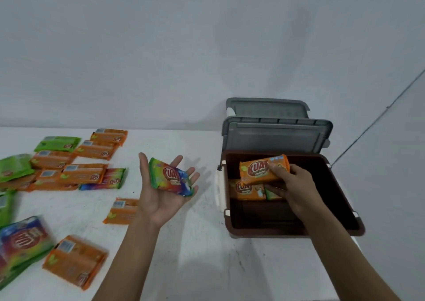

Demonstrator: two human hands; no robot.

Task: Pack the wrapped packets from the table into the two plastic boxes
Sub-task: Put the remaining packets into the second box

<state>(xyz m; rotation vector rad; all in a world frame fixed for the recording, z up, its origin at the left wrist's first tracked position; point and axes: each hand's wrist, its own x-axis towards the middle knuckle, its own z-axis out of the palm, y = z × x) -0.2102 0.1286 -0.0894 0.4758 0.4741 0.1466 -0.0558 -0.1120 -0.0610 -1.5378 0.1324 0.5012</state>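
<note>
Currently: right hand [292, 185] pinches orange packet [259, 169], long axis left-to-right, over open brown box [299, 231]; it is the nearer hand. Left hand [158, 199], palm up with fingers straight, carries multicoloured packet [171, 180] just left of the box. Remaining packets [85, 174] lie further left on table [195, 243].

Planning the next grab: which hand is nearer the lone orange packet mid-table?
Left. Left hand is beside the lone orange packet; right hand reaches into the brown box.
</note>
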